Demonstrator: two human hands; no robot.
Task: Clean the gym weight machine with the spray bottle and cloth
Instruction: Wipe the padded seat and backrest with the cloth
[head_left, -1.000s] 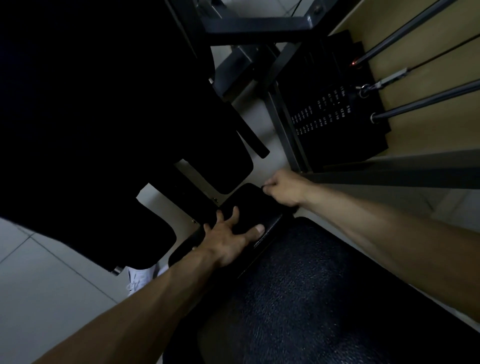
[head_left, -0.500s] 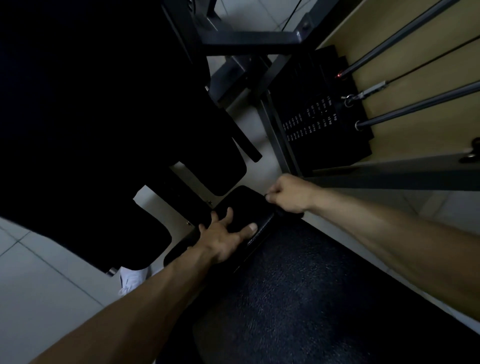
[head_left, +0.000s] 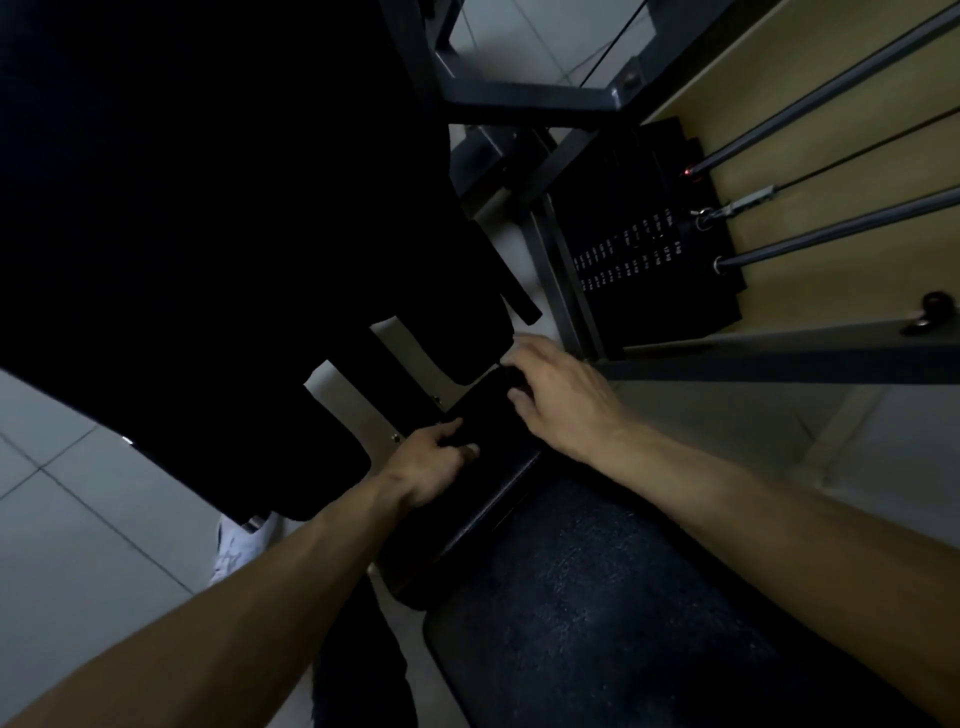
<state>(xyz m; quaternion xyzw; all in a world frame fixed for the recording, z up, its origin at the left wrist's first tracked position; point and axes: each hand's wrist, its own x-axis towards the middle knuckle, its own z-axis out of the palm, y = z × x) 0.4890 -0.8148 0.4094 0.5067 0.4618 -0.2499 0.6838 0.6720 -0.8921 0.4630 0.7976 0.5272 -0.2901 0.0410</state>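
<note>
The gym weight machine fills the view, very dark. A small black pad (head_left: 488, 441) lies in the middle, between a big black upholstered part (head_left: 208, 234) and a textured black seat (head_left: 597, 597). My left hand (head_left: 431, 465) grips the small pad's left edge, fingers curled and thumb on top. Over the pad's far end lies my right hand (head_left: 561, 402) with bent fingers. It is too dark to tell whether anything is under that hand. No spray bottle or cloth can be made out.
The weight stack (head_left: 639, 260) with its numbered plates stands at the right, with guide rods (head_left: 831, 228) and a cable against a tan wall. Grey frame bars (head_left: 779, 353) cross behind my right hand. Pale floor tiles (head_left: 78, 545) and a white shoe (head_left: 239, 545) show lower left.
My left hand went from lying flat on the small pad to curling round its left edge. My right hand opened from a fist at the pad's far corner and moved onto its far end.
</note>
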